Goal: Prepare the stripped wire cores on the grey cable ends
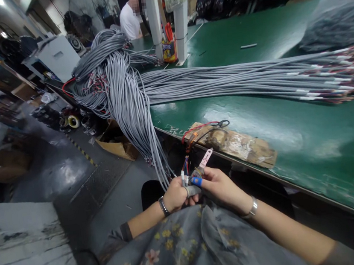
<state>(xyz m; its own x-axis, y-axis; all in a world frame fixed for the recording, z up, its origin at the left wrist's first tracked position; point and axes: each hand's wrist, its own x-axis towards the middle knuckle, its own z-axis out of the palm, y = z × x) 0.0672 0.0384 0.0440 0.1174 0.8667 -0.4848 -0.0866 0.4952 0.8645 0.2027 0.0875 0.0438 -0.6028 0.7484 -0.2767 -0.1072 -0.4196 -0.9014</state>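
My left hand point(177, 193) is closed around grey cable ends, with a grey wrap on one finger. White-banded tips with thin coloured wires point(186, 165) stick up from that grip. Close beside it, my right hand point(221, 187) is closed on a small flat pink strip with holes point(206, 158), perhaps a tool's handle; its lower part is hidden by the fingers. Blue tape covers the right thumb. Both hands nearly touch, above my lap and just off the table edge. A thick bundle of grey cables point(127, 91) hangs over the table corner toward my left hand.
More grey cables point(222, 79) lie along the green table point(293, 135), their stripped ends at the right. A worn wooden block point(239, 144) with red and black leads sits at the near edge. A cardboard box point(117, 144) stands below. A person point(130, 21) is behind the post.
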